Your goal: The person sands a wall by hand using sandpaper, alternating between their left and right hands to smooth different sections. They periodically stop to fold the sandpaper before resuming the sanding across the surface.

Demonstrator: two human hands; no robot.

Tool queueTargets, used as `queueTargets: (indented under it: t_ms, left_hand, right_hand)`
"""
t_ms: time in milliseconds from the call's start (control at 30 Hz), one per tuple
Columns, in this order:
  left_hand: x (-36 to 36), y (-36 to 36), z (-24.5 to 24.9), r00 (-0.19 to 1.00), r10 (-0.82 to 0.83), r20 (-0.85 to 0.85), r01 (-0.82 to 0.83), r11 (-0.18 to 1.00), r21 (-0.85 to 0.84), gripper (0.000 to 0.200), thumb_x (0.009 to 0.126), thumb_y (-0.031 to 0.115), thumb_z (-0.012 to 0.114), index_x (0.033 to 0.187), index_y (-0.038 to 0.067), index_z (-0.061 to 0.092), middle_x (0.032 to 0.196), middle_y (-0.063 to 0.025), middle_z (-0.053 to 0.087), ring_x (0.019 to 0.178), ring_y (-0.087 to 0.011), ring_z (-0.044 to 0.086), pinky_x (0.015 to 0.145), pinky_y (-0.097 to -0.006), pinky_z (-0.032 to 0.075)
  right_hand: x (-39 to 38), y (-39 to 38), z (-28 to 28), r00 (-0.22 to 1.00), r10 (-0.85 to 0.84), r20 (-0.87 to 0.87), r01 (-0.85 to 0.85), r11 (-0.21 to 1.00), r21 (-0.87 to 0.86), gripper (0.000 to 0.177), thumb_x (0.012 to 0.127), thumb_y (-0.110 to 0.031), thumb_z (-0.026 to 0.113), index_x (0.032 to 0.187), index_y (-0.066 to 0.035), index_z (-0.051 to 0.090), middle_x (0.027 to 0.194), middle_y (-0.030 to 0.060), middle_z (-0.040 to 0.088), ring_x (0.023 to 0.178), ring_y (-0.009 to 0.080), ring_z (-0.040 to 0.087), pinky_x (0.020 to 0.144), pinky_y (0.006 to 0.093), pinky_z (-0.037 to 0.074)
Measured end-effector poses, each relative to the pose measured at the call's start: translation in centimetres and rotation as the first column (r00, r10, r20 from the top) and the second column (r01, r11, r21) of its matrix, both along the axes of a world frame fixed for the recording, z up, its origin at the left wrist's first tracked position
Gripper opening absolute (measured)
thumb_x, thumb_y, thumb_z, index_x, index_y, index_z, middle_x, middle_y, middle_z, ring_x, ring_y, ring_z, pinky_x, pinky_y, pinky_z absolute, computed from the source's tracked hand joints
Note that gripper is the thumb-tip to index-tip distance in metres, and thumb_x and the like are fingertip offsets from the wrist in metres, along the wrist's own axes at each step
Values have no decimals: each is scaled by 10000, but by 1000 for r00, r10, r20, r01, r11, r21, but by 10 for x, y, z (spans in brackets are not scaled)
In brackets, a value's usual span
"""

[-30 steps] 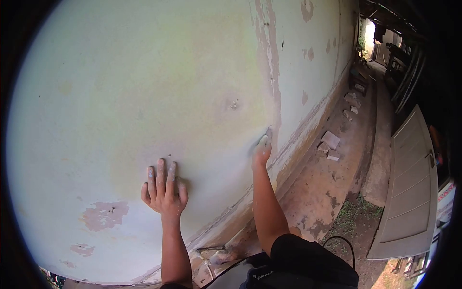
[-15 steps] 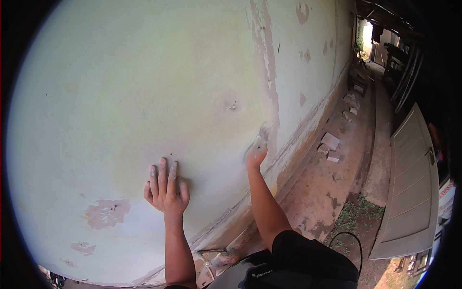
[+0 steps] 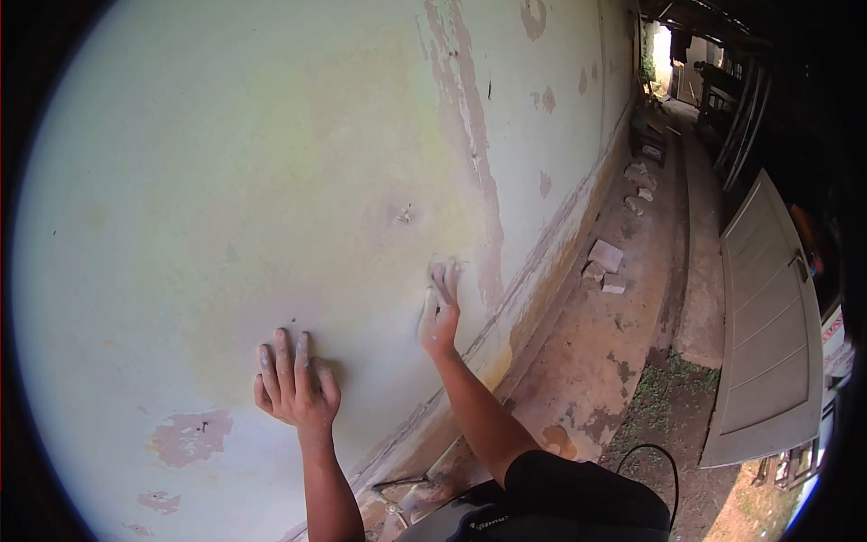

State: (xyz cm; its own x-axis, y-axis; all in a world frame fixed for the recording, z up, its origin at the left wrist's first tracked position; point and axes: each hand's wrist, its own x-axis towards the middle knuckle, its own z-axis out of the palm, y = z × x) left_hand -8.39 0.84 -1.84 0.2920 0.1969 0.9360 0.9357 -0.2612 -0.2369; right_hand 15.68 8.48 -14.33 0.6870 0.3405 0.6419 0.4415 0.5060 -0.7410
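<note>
My left hand (image 3: 300, 388) lies against the pale green wall (image 3: 217, 144), fingers stretched upward and dusted with white. It holds nothing and rests just below a small dark hole. Higher up and to the right, my right hand (image 3: 440, 307) presses on the same wall, with its fingers close together and whitened by dust. A thin pale edge shows by its fingertips, but what lies under the hand is hidden. Between and above the hands is a rough damaged spot (image 3: 403, 214). A long strip of bare plaster (image 3: 477, 149) runs down the wall right of the right hand.
Along the wall's foot runs a concrete walkway (image 3: 578, 361) with several broken blocks (image 3: 607, 256) on it. A pale panelled door (image 3: 768, 325) leans at the right. A black cable (image 3: 664, 449) curves near my right sleeve. Peeled patches (image 3: 191, 439) mark the lower left wall.
My right hand has slid left and a little down along the wall, and more of its fingers show. The left hand keeps its place below the small hole. The camera view has shifted.
</note>
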Motion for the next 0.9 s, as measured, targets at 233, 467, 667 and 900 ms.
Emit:
queueTargets:
  t_ms: [233,467,667,900]
  left_hand:
    - [1,2,-8,1000,6,7,-6,1000,9,448,920,236,603,1338,241,766,1523,-15,670,1465,-243,549,1174,-392,288]
    - [0,0,-8,1000,4,-9,-4,1000,-5,454,908,237,603,1331,241,769,1523,-24,669,1470,-247,543,1188,-406,276]
    - [0,-12,-7,999,34,-39,-38,992,-122,494,910,268,618,1391,265,729,1571,-28,618,1504,-272,495,1228,-441,224]
    - [4,-25,-10,989,122,-78,-144,904,-403,701,954,423,664,1631,358,494,1772,-52,339,1647,-342,242,1302,-596,43]
  right_hand:
    - [-7,-2,34,964,99,-248,-89,995,52,435,1120,-91,511,1527,56,559,1688,251,420,1613,387,317,1297,441,277]
    - [-60,-46,10,919,235,317,-230,972,-53,410,1025,-27,605,1424,-36,696,1637,286,461,1539,540,378,1248,573,348]
    - [58,21,-4,969,59,-238,-51,998,41,432,1116,-84,514,1530,29,565,1670,216,466,1598,369,358,1293,428,286]
    - [-49,-50,34,977,210,-23,-211,973,-90,423,1125,-129,507,1515,10,593,1676,243,441,1599,420,336,1287,460,300]
